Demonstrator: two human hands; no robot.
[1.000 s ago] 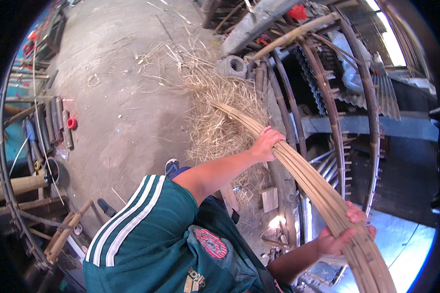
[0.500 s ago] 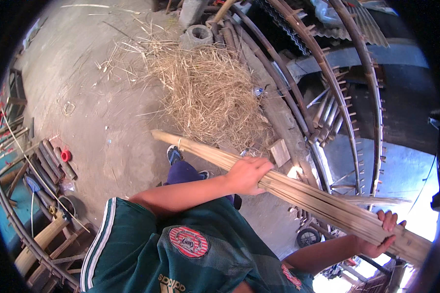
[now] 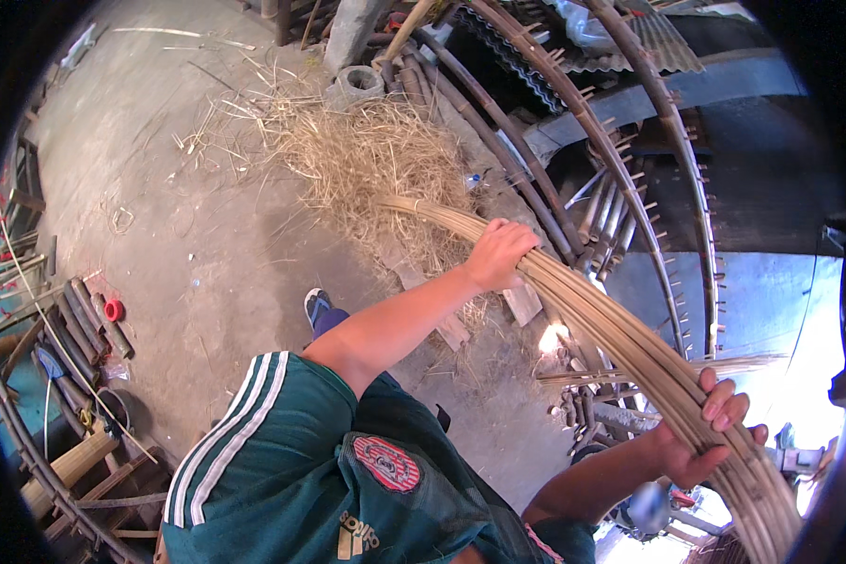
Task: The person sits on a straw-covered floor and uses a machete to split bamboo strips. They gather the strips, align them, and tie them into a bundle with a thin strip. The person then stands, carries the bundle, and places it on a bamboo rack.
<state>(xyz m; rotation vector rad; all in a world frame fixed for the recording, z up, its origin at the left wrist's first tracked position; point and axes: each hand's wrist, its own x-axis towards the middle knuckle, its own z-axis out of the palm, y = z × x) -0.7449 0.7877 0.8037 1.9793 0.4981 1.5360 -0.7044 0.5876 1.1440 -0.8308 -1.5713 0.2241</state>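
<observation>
A long bundle of thin bamboo strips runs slantwise across the right half of the view and bows in a curve. My left hand is closed over it from above, toward the far end, where a thin tie goes round the strips. Farther down, my right hand wraps round it from below, fingertips showing on the far side. The strips fan slightly at the near right end. The bundle's far tip lies over a heap of straw-like shavings; I cannot tell if they touch.
A hollow concrete block stands behind the shavings. A small wooden block lies beyond the bundle. Tall bamboo poles with pegs rise at the right. Cut bamboo pieces and a red ring lie at the left.
The bundle's far end has swung away and to the right, from near my foot to over the shavings. The bundle now bends more, and my left arm reaches farther out.
</observation>
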